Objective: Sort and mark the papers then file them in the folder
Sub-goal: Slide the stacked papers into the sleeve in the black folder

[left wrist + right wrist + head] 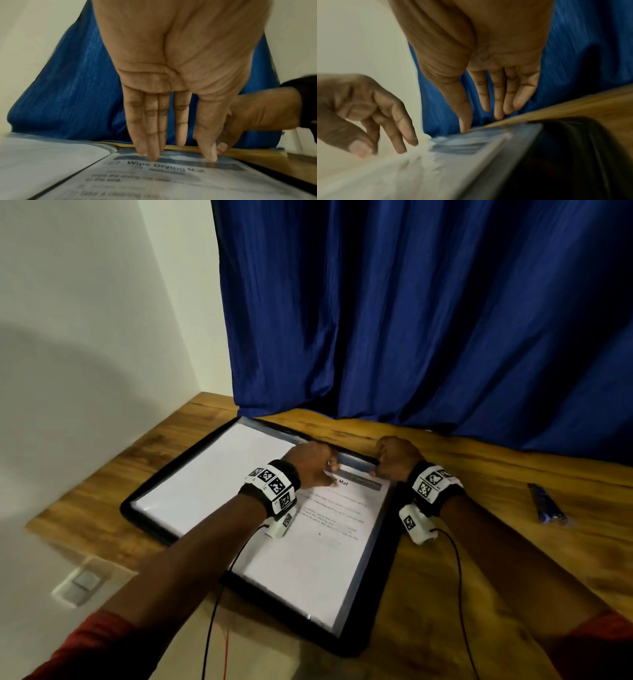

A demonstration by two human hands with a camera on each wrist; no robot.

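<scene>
1. head view: the folder is lying open on the table.
2. the paper is lying inside it.
3. both the left hand and right hand are pressing straight fingers on the paper's top edge.
4. a pen is lying apart, right.

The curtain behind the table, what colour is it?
Deep blue. The curtain shows best in the head view.

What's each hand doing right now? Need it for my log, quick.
Left hand: open, straight fingertips pressing the top of the printed page.
Right hand: open, thumb touching the page's top edge, holding nothing.
</scene>
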